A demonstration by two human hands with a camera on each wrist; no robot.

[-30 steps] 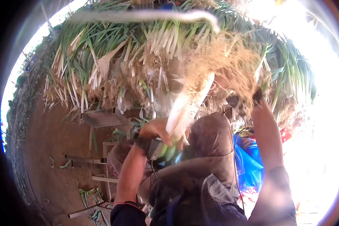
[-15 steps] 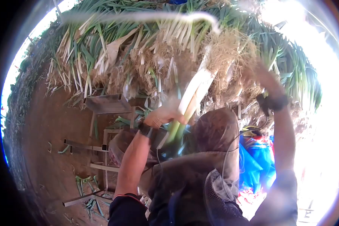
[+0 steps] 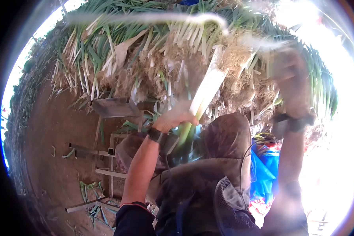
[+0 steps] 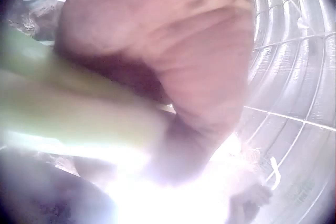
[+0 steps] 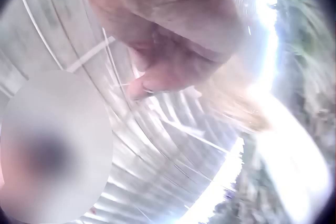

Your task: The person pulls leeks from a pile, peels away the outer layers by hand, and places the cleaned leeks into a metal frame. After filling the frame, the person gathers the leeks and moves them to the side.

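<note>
Head view: your left hand (image 3: 176, 118) is wrapped round the held leeks (image 3: 209, 84), low down where white turns to green; they slant up and away beside your right knee (image 3: 226, 133), roots (image 3: 234, 52) toward the heap of leeks (image 3: 114, 43); gripped that low, the long white part could lever round and slip on a sideways knock; the roots could snarl in the hanging ones behind, though whether they touch is hard to tell; and out to the right your right hand (image 3: 290, 76) is a blur, well apart from the shafts; swung back too fast, it could bruise or snap one.

Left wrist view: your fingers curl close over pale-green shafts, glare swallowing the lower edge; too hard a squeeze could crush the layers, too slack could let them slide.

Right wrist view: fingers bend in toward the thumb; whether they hold anything, you can't tell; pale shaft and straw-coloured roots show beyond, so a careless reach could snag fingertips.
</note>
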